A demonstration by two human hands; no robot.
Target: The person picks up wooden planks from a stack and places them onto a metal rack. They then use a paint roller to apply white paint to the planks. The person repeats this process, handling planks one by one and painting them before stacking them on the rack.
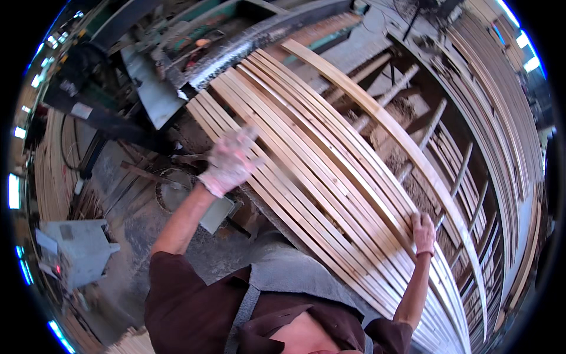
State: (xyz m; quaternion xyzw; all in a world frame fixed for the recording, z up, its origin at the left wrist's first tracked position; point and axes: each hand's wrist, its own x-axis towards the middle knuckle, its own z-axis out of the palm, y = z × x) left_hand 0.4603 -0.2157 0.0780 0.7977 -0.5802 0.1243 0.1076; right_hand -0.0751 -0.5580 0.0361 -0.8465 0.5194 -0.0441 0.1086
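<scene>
Long pale wooden strips (330,177) lie side by side in a slanting row in front of me, with narrow gaps between some. My left hand (231,160), in a dirty whitish-pink glove, is over the near edge of the row towards its far left end. Its fingers are spread and slightly blurred; whether they touch the wood I cannot tell. At the row's right side, my right hand (423,235), gloved too, has its fingers bent over the outer wooden strips. Its thumb is hidden.
A single longer board (377,112) lies apart, beyond the row, across round rollers (433,124) with wood shavings beneath. A machine with a metal plate (152,85) stands at the far left. Grey box-shaped equipment (79,253) sits on the left floor. Stacked boards (492,88) line the right.
</scene>
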